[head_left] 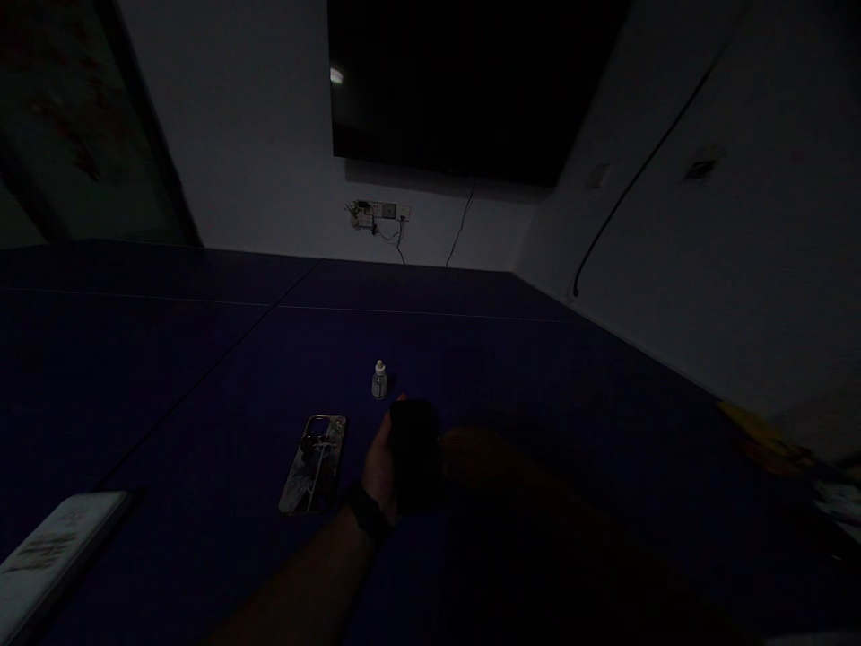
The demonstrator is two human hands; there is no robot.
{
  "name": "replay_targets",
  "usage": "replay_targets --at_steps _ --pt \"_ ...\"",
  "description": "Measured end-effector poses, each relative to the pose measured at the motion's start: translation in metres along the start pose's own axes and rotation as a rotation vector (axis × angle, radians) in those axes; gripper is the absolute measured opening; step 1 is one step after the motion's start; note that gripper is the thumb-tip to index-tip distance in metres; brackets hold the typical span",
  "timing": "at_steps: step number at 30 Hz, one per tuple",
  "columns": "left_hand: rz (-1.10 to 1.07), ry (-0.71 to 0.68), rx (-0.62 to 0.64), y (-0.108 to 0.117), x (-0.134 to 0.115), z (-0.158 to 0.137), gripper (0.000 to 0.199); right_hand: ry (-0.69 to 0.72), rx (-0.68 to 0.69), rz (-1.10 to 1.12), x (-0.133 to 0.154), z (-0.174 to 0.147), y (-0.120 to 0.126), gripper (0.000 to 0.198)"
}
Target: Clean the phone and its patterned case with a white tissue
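The picture is very dark. My left hand (380, 462), with a dark band on its wrist, is closed round a dark slab that looks like a phone (415, 458). My right hand (471, 453) reaches to the right edge of the phone; its fingers are lost in shadow, and whether they grip it I cannot tell. Just beyond my left hand, a small clear bottle with a white cap (379, 381) stands upright on the blue mat floor. A patterned phone case (314, 465) with a camera cutout lies flat to the left of my left wrist.
A white box (60, 552) lies at the lower left. Seams cross the blue mat (221, 431). Ahead, a large black screen (464, 81) hangs above wall sockets (380, 212) with loose cables. A yellow item (760, 435) lies by the right wall.
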State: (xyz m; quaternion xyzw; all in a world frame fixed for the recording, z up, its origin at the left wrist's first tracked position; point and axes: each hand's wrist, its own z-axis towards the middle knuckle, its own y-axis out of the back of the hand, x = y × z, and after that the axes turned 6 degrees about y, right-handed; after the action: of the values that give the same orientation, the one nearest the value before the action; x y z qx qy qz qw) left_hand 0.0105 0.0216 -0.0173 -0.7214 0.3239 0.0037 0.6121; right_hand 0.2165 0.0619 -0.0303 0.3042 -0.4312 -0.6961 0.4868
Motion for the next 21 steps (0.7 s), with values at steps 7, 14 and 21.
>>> replay_targets --at_steps 7,14,21 --pt "-0.01 0.002 -0.014 0.002 -0.005 0.0 0.058 -0.033 -0.12 -0.048 -0.003 0.007 0.015 0.022" --pt "-0.051 0.093 0.025 -0.005 -0.01 -0.007 0.058 -0.426 -0.503 0.269 0.013 0.03 0.045 0.018" --pt "0.108 0.093 0.019 0.001 -0.008 -0.007 0.046 -0.471 -0.556 0.411 0.018 0.049 0.038 0.018"
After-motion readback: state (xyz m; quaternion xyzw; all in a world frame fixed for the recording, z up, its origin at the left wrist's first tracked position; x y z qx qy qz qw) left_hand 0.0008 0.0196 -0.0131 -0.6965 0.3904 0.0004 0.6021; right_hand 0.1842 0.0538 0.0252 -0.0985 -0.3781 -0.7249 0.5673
